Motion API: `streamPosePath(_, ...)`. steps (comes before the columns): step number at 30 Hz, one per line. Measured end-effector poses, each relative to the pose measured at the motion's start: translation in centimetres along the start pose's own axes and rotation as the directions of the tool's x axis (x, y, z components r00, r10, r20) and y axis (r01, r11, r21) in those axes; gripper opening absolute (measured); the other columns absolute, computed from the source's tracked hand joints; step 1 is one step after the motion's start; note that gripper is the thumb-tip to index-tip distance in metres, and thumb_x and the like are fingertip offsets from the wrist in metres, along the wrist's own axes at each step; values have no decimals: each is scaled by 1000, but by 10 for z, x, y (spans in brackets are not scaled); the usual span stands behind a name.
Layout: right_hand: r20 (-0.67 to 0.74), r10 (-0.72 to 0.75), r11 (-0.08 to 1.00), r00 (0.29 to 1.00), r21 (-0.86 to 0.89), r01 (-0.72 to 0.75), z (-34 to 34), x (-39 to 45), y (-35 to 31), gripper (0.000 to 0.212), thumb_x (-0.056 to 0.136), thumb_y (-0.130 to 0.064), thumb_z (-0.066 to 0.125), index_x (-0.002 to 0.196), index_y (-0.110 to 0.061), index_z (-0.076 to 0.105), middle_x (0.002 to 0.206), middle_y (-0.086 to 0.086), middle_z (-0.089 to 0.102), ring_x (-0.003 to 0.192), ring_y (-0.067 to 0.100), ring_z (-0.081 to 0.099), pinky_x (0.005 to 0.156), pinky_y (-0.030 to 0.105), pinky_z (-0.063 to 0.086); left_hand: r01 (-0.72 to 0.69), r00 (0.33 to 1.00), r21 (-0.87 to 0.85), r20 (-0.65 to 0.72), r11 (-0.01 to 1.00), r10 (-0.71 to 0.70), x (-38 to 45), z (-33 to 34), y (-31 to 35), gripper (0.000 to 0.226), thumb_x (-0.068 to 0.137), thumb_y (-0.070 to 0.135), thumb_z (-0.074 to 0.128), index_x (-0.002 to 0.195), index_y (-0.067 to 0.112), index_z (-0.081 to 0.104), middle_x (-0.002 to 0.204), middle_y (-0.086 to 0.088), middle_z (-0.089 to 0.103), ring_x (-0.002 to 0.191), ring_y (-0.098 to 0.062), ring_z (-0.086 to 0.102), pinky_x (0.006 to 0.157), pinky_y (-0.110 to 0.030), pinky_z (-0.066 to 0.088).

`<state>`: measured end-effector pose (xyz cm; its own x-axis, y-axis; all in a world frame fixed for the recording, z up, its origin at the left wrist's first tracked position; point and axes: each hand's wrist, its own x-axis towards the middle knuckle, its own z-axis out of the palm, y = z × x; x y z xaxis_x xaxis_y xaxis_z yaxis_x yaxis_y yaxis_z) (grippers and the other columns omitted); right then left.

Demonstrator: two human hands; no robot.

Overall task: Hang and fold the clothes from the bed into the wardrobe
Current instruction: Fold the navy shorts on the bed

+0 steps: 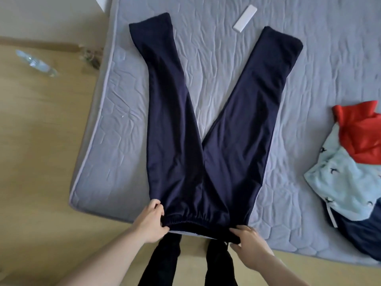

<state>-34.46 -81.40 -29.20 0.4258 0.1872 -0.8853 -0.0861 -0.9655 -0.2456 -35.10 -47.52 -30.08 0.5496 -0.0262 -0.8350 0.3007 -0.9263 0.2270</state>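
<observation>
Trousers [198, 145] lie spread on the bed [288, 100] at frame centre, legs splayed toward the top, waistband at the lower edge. A heap of clothes [354, 174] lies at right, a flat bar [245, 18] top centre, a bottle [37, 62] on the floor [41, 141] upper left.

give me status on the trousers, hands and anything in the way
Left hand and right hand grip waistband. Navy trousers flat on mattress, legs spread. White remote between the cuffs.
</observation>
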Motion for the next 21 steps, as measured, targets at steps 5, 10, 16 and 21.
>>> streamPosePath(5, 46, 65, 998, 997, -11, -64, 6, 22, -11, 54, 91, -42, 62, 144, -31, 57, 147, -9, 52, 151, 23, 25, 122, 34, 29, 81, 996, -35, 53, 996, -79, 12, 8, -13, 44, 87, 32, 64, 128, 20, 52, 145, 9, 27, 107, -17, 54, 86, -27, 42)
streamPosePath(10, -88, 63, 997, 994, 51, -59, -15, 44, -29, 60, 97, -29, 57, 156, -25, 41, 165, 2, 31, 156, 27, 18, 127, 31, 13, 242, 967, -218, -25, 945, -254, 25, 6, -21, 48, 88, 35, 67, 130, 23, 49, 135, 2, 47, 109, -23, 60, 95, -38, 50)
streamPosePath(16, -38, 98, 989, 994, 112, -93, -13, 72, -32, 76, 95, -30, 59, 162, -27, 24, 171, 3, 13, 154, 29, 23, 123, 33, 25, 425, 899, -545, 157, 723, -410, 42, 30, -23, 64, 84, 38, 79, 125, 17, 35, 124, -1, 61, 107, -23, 61, 90, -34, 46)
streamPosePath(21, 47, 105, 986, 993, 126, -110, 10, 78, -30, 80, 97, -36, 59, 164, -26, 18, 172, 4, 5, 158, 28, 10, 126, 31, 16, 481, 840, -720, 213, 501, -500, 50, 46, -6, 66, 78, 27, 87, 120, 6, 41, 106, 2, 55, 101, -24, 59, 88, -34, 47)
